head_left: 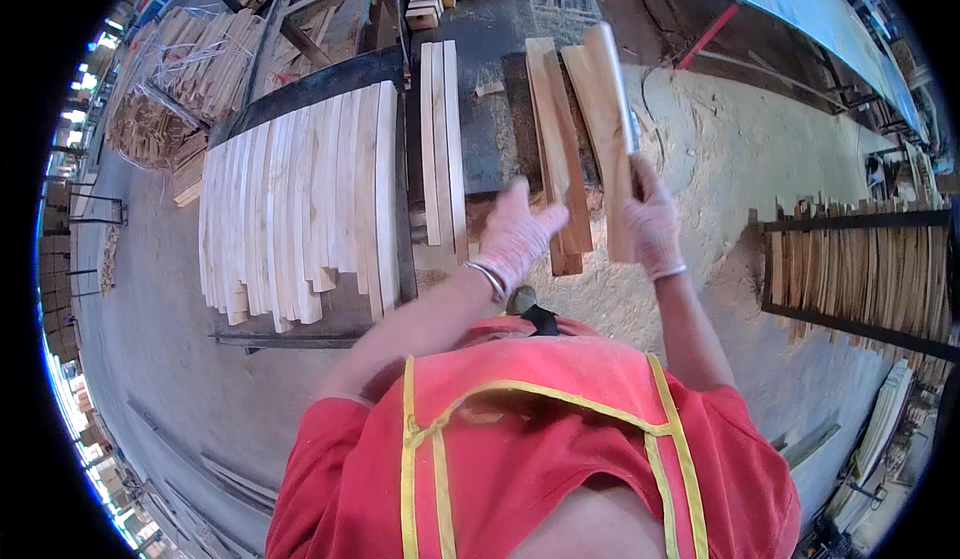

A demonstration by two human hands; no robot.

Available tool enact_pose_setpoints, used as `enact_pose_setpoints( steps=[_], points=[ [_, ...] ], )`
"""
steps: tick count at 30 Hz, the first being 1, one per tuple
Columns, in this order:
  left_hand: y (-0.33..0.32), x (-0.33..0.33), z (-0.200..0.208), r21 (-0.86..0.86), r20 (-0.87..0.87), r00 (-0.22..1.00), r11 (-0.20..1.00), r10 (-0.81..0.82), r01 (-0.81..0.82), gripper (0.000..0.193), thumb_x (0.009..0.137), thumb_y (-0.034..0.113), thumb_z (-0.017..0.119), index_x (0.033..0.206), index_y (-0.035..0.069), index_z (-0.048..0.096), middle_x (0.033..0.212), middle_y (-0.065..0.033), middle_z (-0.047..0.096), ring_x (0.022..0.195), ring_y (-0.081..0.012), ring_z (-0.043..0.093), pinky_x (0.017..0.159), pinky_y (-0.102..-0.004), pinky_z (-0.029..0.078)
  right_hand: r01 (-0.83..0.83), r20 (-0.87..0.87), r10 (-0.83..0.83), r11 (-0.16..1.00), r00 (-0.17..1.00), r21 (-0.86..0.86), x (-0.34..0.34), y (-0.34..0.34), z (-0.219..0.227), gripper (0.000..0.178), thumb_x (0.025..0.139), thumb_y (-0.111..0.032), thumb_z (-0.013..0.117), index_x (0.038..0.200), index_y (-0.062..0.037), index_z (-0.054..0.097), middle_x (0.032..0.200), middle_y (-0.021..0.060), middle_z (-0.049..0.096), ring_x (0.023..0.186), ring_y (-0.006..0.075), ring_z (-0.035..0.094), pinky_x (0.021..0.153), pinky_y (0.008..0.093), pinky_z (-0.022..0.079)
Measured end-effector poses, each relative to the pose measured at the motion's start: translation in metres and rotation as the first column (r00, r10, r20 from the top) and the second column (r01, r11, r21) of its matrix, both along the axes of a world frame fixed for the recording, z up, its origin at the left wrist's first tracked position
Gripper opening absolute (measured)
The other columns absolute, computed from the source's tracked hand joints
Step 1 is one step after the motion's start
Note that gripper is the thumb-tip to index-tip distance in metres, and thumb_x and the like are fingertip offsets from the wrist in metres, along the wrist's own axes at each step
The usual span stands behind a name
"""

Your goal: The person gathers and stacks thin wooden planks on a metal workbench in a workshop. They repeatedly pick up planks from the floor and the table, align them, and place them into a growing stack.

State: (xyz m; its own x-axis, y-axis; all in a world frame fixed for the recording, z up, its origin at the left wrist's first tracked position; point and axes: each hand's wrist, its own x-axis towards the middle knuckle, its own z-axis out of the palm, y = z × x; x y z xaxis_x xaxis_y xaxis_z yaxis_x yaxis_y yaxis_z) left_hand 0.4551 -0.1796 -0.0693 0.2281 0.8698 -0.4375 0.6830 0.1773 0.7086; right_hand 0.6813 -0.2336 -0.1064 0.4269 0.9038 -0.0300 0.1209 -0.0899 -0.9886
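Workshop floor, sawdust-strewn, dark desk ahead: right hand on a board, left hand free

Wide shop space, wood stock on most sides. Bright openings along the far left edge.

Right hand: light glove, fingers closed around the near part of the held board. That board stands tilted at the right side of the desk, far end up and away from the wearer, a bright, shiny-looking strip along its right edge. Can't tell whether that strip is the board's own edge or something else.

Left hand: light glove, slightly blurred, thumb spread wide from the fingers, nothing visible in its grip. Metal-looking bangle at the wrist. Nearest stock is the brown-faced boards, just right of it, lying lengthwise with near ends past the desk edge. Thumb overlaps them in view; can't tell if it touches.

Left of those, a few narrow strips lie close together, pointing away from the wearer. Further left, a broad row of pale boards, side by side, near ends uneven.

Surroundings: short stacked blocks at the far end, bundled sticks upper left, dark-framed rack packed with slats at right, red bar under a big pale panel upper right. Wearer has a red apron, yellow trim.
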Motion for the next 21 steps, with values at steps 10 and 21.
enact_pose_setpoints(
  steps=[10, 21],
  points=[
    [0.001, -0.016, 0.024, 0.206, -0.193, 0.981, 0.979, 0.034, 0.007, 0.064, 0.085, 0.043, 0.076, 0.13, 0.001, 0.058, 0.117, -0.0291, 0.069, 0.108, -0.0434, 0.069, 0.094, -0.0501, 0.055, -0.099, 0.363, 0.146, 0.985, 0.92, -0.144, -0.07, 0.038, 0.023, 0.06, 0.091, -0.024, 0.069, 0.146, -0.0041, 0.055, 0.128, 0.026, 0.068, 0.12, 0.0382, 0.067, 0.103, 0.043, 0.051],
    [0.039, -0.1, 0.011, 0.632, -0.321, 0.911, 0.775, 0.259, 0.003, 0.09, 0.088, 0.043, 0.077, 0.158, 0.002, 0.036, 0.148, -0.0278, 0.051, 0.138, -0.0419, 0.05, 0.116, -0.0472, 0.043, -0.321, 0.524, 0.422, 0.906, 0.74, -0.276, -0.102, 0.102, 0.004, 0.1, 0.076, -0.039, 0.083, 0.159, -0.0092, 0.036, 0.157, 0.0206, 0.044, 0.141, 0.0417, 0.048, 0.116, 0.0459, 0.044]
  ],
)
